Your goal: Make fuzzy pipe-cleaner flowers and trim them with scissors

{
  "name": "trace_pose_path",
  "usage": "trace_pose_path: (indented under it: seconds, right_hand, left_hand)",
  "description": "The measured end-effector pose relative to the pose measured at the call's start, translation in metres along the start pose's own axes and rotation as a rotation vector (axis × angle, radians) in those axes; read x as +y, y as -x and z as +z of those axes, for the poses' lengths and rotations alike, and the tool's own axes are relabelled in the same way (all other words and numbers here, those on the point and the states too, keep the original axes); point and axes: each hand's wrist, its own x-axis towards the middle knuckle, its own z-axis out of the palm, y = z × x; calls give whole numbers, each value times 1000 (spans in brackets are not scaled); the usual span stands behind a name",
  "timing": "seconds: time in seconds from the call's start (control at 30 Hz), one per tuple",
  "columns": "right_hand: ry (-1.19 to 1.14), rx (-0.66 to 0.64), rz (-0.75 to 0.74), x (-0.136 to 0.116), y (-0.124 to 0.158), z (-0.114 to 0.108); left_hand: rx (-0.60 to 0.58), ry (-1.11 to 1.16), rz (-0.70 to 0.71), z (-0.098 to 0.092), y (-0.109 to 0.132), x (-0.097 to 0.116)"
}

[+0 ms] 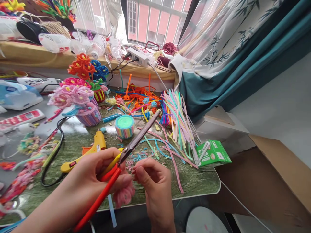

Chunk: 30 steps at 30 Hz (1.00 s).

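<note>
My left hand [110, 171] is closed around scissors [138, 137] with red and yellow handles, their dark blades together and pointing up and away to the right. Below the same fingers hangs a fluffy pink chenille piece [124, 194], partly covered by the hand. Close beside it, my right hand [156, 181] pinches thumb and fingers together; whatever is between the tips is too small to make out. Small coloured chenille clippings [139, 156] lie on the table just beyond both hands.
A yellow glue gun [98, 144] lies left of a striped pot with a mint top [124, 127]. Pink chenille flowers [73, 95] fill another pot. Bundled chenille stems [178, 119] and a green packet [212, 153] are at right, near an open cardboard box [274, 155].
</note>
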Motion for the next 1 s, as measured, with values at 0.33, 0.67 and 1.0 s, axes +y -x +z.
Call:
trace_pose_path:
  seconds: [0.33, 0.67, 1.0]
  right_hand:
    - [68, -91, -80, -4, 0, 2]
    - [-19, -165, -79, 2, -3, -3]
    - [-79, -271, -79, 2, -3, -1]
  left_hand:
    - [-89, -39, -5, -14, -7, -24]
    - [-186, 182, -148, -9, -4, -12]
    - [-201, 346, -312, -1, 1, -16]
